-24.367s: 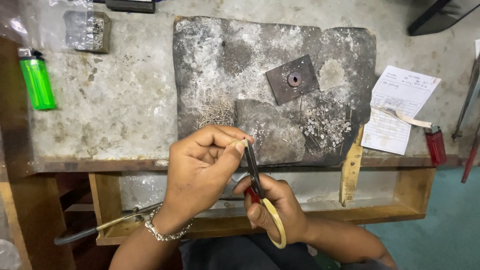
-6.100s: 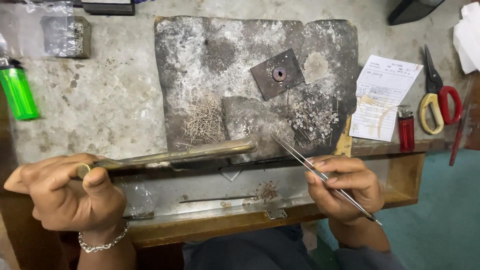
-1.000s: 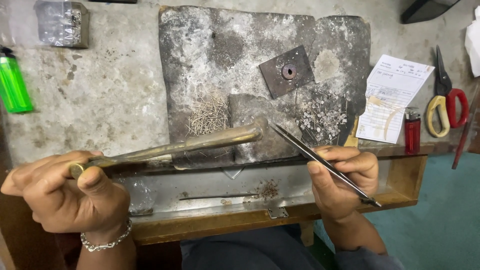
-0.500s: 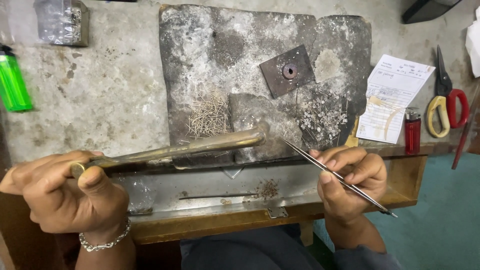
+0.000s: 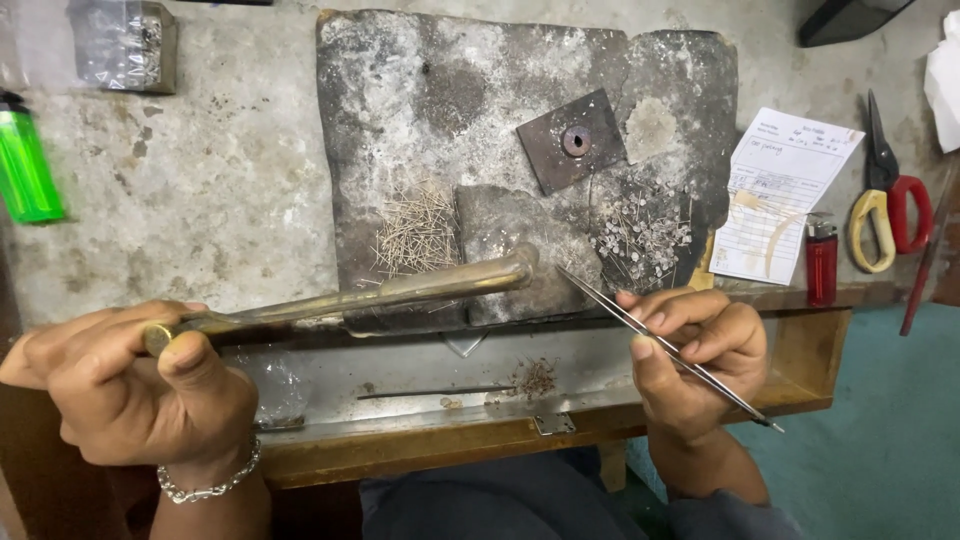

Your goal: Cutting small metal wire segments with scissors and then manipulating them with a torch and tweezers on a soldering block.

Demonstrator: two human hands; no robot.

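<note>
Left hand grips the brass torch pipe, its long axis running rightward to a tip over the charred block. Right hand pinches tweezers — points aimed up-left, just beside that tip — nearer the scattered small metal pieces.

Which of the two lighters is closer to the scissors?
The red lighter, upright beside the paper slip, just left of the scissors. The green lighter sits at the bench's far left edge.

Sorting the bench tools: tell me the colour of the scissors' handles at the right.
One handle of the scissors is red, the other yellow; the single head view shows it.
</note>
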